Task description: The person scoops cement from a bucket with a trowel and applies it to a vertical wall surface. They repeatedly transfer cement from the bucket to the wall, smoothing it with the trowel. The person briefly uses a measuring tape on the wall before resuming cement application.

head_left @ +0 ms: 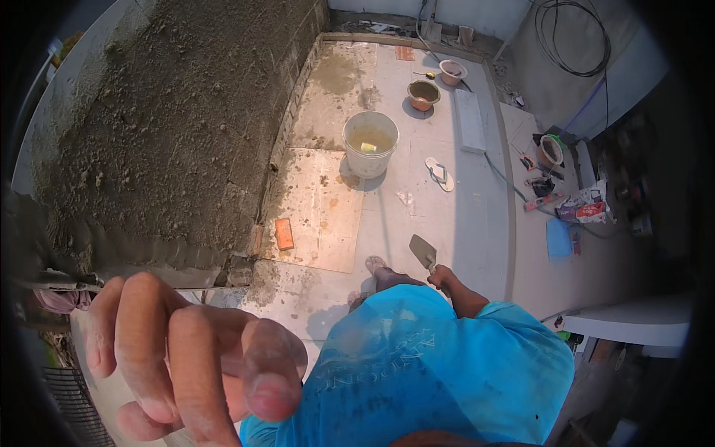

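My left hand (194,357) is raised close in front of the camera at the lower left, large in the view. Its fingers are loosely bent and spread, with nothing visible between them. Lower down, beside my blue shirt (417,357), my right hand (441,277) is closed round the handle of a trowel (423,251). The trowel's grey blade points forward over the pale floor. Left of my feet, an orange brick (284,234) lies on a stained board (328,208). Rough wet mortar covers the wall (164,134) on the left.
Ahead stands a white bucket (371,153) with something yellowish inside. Beyond it are a mortar-filled basin (423,97) and another basin (452,72). A flip-flop (439,174) lies near a long white panel (469,121). Tools and bags (585,205) clutter the right side.
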Tool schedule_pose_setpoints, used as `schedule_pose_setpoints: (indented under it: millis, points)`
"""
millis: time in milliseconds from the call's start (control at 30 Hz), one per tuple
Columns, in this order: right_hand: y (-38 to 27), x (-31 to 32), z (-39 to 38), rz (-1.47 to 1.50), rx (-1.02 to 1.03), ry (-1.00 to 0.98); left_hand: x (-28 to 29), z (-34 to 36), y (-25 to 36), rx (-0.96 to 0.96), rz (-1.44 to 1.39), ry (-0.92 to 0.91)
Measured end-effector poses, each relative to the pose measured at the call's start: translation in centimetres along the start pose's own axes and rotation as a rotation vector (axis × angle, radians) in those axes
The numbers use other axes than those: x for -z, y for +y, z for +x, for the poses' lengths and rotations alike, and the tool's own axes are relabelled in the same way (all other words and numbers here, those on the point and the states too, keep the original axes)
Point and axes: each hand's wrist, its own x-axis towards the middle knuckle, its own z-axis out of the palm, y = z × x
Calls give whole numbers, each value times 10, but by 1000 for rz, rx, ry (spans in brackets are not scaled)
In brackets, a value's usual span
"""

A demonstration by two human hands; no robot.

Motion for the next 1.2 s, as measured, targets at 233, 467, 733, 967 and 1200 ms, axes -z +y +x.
schedule_pose_setpoints:
  millis: [233,467,733,967,1200]
  points:
    - [20,-2,-30,-35,-23,92,5,-32,26,30,-155,-359]
    - [47,-14,-75,100,-108,96,14,-42,41,126,-257,-407]
    - [106,-25,-130,197,-335,130,36,-29,11,177,-165,-330]
    - [158,-29,-101,390,-410,148,78,9,-116,-162,-143,-574]
    - [160,70,-13,387,-340,160,109,108,-267,-392,541,-503]
